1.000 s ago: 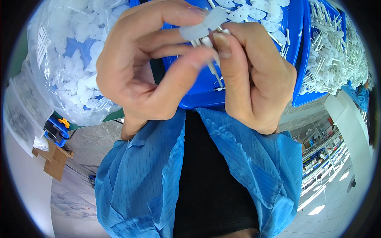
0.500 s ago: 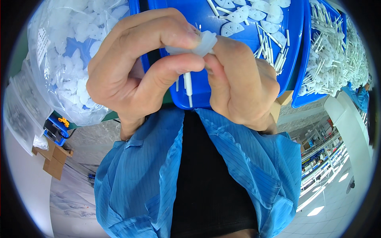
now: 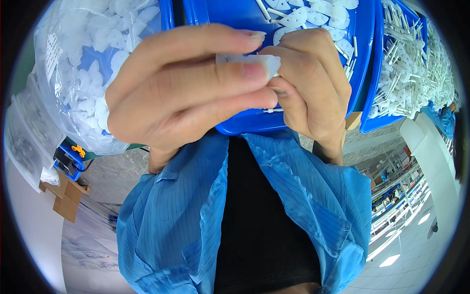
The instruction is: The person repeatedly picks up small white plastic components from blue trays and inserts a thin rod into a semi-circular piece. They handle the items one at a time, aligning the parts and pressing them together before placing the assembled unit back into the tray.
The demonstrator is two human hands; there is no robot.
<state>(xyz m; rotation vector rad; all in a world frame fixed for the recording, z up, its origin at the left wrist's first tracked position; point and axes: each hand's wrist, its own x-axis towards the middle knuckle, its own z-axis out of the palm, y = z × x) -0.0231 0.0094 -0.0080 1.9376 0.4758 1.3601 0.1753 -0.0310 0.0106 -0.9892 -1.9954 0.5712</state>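
Note:
A translucent white plastic piece point(image 3: 272, 67) is held up between my hands, over the blue tray point(image 3: 230, 12). My left hand point(image 3: 166, 90) has its fingers stretched to the right along the piece and grips it, covering most of it. On its right end, my right hand point(image 3: 313, 83) pinches with thumb and curled forefinger. A small white tip shows at that pinch, but I cannot make out its full shape. Behind my hands, flat white rounded plates point(image 3: 296, 17) with small holes and thin white rods point(image 3: 263, 10) lie in the tray.
To the left is a clear plastic bag point(image 3: 78, 93) full of similar white pieces. Another blue tray point(image 3: 367, 115) at the right is heaped with white plates fitted with rods point(image 3: 399, 63). Cardboard point(image 3: 67, 201) and yellow-handled scissors point(image 3: 78, 150) are at lower left.
Both hands have shifted slightly to the right with the piece. My left fingers have straightened along it, and my right hand has turned, now hiding more of the tray's rods.

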